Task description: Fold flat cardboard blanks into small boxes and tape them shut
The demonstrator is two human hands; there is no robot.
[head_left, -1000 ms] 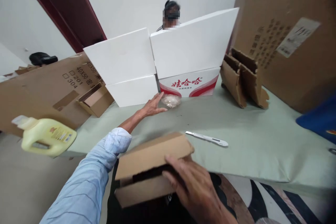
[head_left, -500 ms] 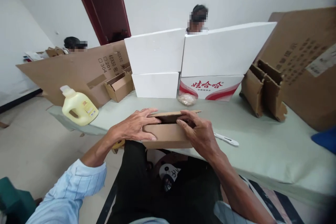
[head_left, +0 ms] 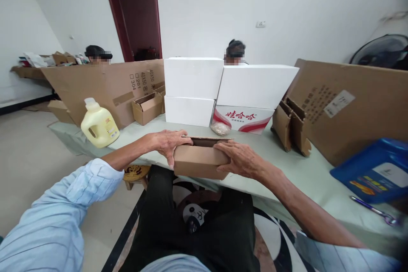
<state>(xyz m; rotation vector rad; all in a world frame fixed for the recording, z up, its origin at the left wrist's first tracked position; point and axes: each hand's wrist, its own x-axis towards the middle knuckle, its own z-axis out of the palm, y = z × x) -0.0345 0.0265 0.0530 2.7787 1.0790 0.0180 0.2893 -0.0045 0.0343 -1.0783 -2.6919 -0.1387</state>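
Note:
A small brown cardboard box [head_left: 201,162] lies at the near edge of the cloth-covered table [head_left: 251,182], with a dark gap along its top. My left hand [head_left: 172,144] grips its left end, thumb down the front and fingers at the top edge. At the right end, my right hand [head_left: 237,157] holds the box, its fingertips at the gap and its thumb on the front face. What lies inside the box is hidden. Just beyond it sits a small clear plastic-wrapped bundle [head_left: 220,128], whose contents I cannot make out.
White boxes [head_left: 194,77] and a red-and-white carton [head_left: 244,119] stand behind. A yellow jug [head_left: 100,125] is at left, near an open cardboard box [head_left: 147,108]. Folded cardboard [head_left: 291,129], a blue jug [head_left: 374,172] and a pen [head_left: 372,209] lie right. Two people sit beyond the cardboard panels.
My view has tilted up and turned right, bringing the blue jug and pen into sight. My left hand has closed round the box's end. The white cutter no longer shows.

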